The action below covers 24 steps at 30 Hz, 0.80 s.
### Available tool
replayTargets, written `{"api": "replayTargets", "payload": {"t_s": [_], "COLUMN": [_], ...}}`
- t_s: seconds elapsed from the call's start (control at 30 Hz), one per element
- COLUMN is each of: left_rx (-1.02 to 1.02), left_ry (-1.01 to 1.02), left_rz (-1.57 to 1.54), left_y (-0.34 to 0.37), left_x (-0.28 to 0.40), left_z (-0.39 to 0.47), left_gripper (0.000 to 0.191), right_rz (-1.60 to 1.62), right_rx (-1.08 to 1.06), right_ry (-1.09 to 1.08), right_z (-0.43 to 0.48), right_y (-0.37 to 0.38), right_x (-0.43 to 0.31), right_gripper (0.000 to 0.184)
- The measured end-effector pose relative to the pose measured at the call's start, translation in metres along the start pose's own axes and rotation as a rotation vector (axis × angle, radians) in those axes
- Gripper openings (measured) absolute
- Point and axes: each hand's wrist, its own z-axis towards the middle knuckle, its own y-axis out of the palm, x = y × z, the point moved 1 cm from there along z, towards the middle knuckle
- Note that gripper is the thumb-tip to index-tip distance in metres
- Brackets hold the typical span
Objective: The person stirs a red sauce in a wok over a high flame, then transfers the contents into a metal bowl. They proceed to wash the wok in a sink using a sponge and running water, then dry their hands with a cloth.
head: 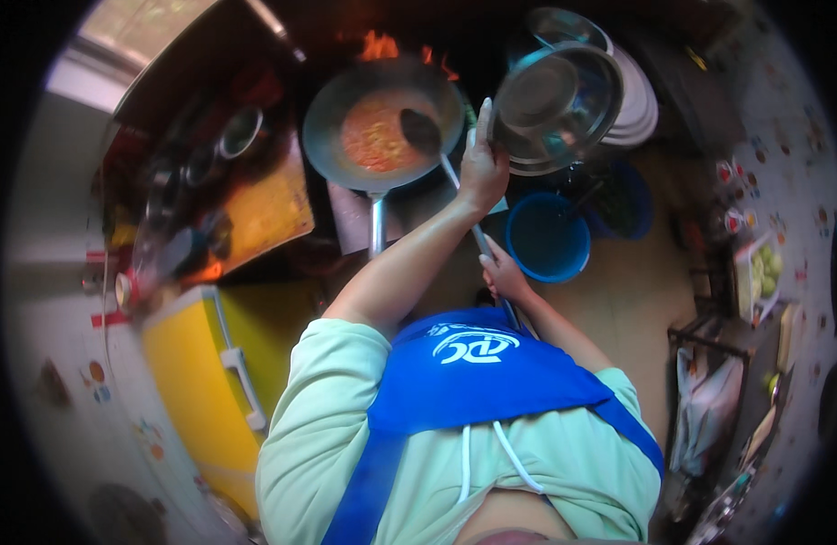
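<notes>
My left hand (483,167) grips the left rim of a round metal basin (561,102), its forearm crossing over a long-handled ladle. My right hand (505,272) is closed around the lower part of the ladle's handle (478,238). The dark bowl of the ladle (420,131) hangs over the right side of a wok (323,146). Inside the wok lies orange-red food with liquid (377,139). The wok's metal handle (377,221) points towards me. Flames (380,46) rise behind the wok's far rim.
A blue bucket (548,237) of liquid stands below the basin, beside greens (612,204) in a blue container. White stacked dishes or basins (636,102) are behind right. An orange-yellow board (272,208) and several metal containers (241,133) lie left, above a yellow cabinet (200,395).
</notes>
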Motion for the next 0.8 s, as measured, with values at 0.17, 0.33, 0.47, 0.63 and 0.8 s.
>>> {"api": "replayTargets", "payload": {"t_s": [0.17,0.33,0.47,0.63,0.8], "left_rx": [0.227,0.664,1.062,1.267,1.306], "left_ry": [-0.644,-0.640,-0.698,-0.829,-0.861], "left_rz": [-0.625,-0.530,-0.624,-0.649,-0.744], "left_y": [-0.081,-0.228,-0.321,-0.359,-0.363], "left_x": [-0.038,-0.097,-0.131,-0.160,-0.183], "left_z": [-0.014,-0.078,-0.143,-0.172,-0.175], "left_gripper": [0.035,0.017,0.022,0.026,0.024], "right_rz": [0.066,0.009,0.041,0.040,0.068], "right_rx": [0.007,0.058,0.085,0.101,0.097], "right_ry": [-0.015,-0.003,-0.001,0.013,0.034], "right_z": [0.004,0.016,0.025,0.029,0.026], "right_y": [0.002,0.007,0.013,0.021,0.026], "right_x": [-0.006,-0.015,-0.020,-0.029,-0.036], "right_gripper": [0.054,0.055,0.054,0.054,0.054]}}
